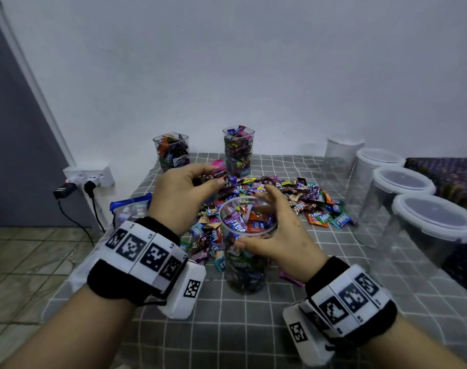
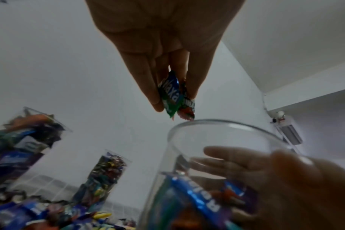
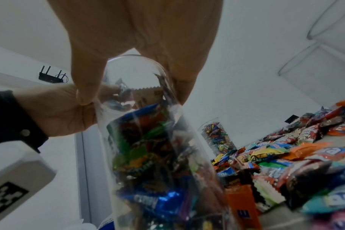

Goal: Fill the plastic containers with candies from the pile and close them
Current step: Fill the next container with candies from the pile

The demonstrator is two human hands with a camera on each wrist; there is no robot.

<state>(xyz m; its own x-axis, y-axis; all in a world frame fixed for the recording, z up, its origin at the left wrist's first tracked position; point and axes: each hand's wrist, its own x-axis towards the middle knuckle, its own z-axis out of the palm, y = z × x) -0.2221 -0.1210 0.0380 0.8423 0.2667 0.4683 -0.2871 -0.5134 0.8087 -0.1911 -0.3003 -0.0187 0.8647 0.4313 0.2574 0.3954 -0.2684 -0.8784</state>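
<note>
A clear round container stands on the checked cloth, nearly full of wrapped candies. My right hand grips its upper part, thumb on the near side and fingers round the far rim. My left hand hovers just left of and above the container's mouth, pinching a few candies, a green wrapper among them. The candy pile spreads behind the container.
Two open square containers full of candies stand at the back. Several lidded empty round containers line the right side. A blue zip bag lies at the left table edge, near a wall socket.
</note>
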